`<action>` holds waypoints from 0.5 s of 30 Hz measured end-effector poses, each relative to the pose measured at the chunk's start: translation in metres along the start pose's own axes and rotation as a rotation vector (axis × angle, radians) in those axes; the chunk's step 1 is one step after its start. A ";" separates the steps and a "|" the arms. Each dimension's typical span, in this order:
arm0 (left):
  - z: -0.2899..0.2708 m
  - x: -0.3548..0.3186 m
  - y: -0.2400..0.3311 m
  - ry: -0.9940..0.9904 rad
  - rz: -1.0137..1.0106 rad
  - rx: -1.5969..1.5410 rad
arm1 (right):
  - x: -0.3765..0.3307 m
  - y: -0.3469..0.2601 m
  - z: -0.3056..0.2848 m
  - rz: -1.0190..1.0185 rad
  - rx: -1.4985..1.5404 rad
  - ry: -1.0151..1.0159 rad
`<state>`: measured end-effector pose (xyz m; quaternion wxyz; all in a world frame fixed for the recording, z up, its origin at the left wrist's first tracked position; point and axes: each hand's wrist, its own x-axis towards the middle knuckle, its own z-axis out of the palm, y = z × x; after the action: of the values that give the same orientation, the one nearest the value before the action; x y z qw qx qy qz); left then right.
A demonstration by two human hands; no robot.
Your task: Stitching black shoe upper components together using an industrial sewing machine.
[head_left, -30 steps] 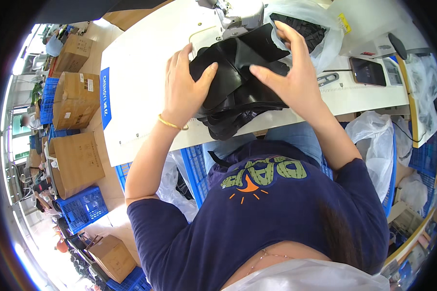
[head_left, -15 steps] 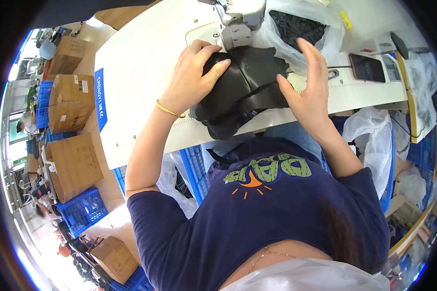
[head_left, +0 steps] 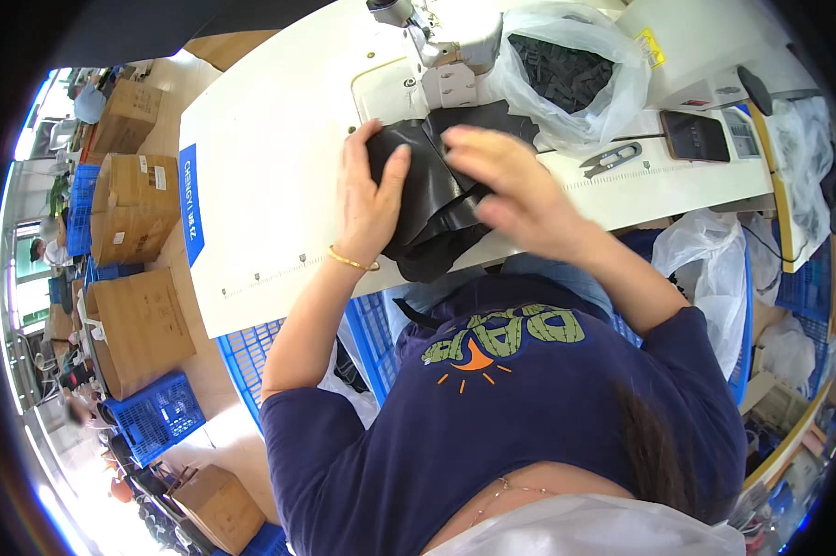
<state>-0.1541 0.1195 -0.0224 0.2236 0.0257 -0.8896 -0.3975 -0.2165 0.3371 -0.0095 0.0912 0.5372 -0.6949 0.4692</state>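
Observation:
A floppy black sheet-like piece, smooth like leather [head_left: 418, 190], lies on the white sewing table [head_left: 260, 185], its far edge at the sewing machine head [head_left: 450, 83]. Folds hang over the table's near edge. My left hand [head_left: 372, 204] rests along the piece's left side, thumb apart from the fingers and laid over its surface. Above the right part is my right hand [head_left: 520, 195], blurred by motion, fingers stretched out and thumb apart. Whether the right fingertips touch the material I cannot tell.
A clear plastic bag [head_left: 627, 83] of small black pieces stands right of the machine. Thread snips [head_left: 613, 159] and a phone [head_left: 694, 136] lie further right. Blue crates [head_left: 251, 357] sit below the table; cardboard boxes [head_left: 140, 208] stand along the left floor.
My right hand has swung left and in over the black piece, uncovering the snips. My left hand has slid slightly nearer me, and the piece has shifted a little toward me.

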 end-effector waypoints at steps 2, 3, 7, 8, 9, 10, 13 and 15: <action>-0.013 -0.001 0.004 0.089 0.024 0.117 | 0.001 0.017 -0.032 0.171 -0.292 0.189; -0.018 0.000 0.010 0.083 0.045 0.206 | -0.001 0.042 -0.049 0.227 -0.407 0.304; -0.028 -0.008 0.053 -0.018 0.200 0.403 | 0.003 0.105 -0.073 0.463 -0.549 0.157; -0.025 -0.006 0.065 -0.017 0.201 0.400 | 0.003 0.111 -0.073 0.385 -0.641 0.080; -0.022 -0.006 0.076 -0.112 0.310 0.416 | 0.009 0.110 -0.068 0.453 -0.474 0.009; -0.020 -0.006 0.082 -0.209 0.421 0.431 | 0.011 0.111 -0.067 0.450 -0.474 0.006; -0.021 0.004 0.059 -0.366 0.412 0.289 | 0.015 0.112 -0.068 0.353 -0.507 0.004; -0.033 0.009 0.053 -0.402 0.360 0.220 | 0.015 0.108 -0.069 0.268 -0.623 0.100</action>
<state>-0.1410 0.1303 0.0382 0.1058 -0.1876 -0.9441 -0.2496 -0.3386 0.3774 -0.0228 0.2225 0.3638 -0.8640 0.2678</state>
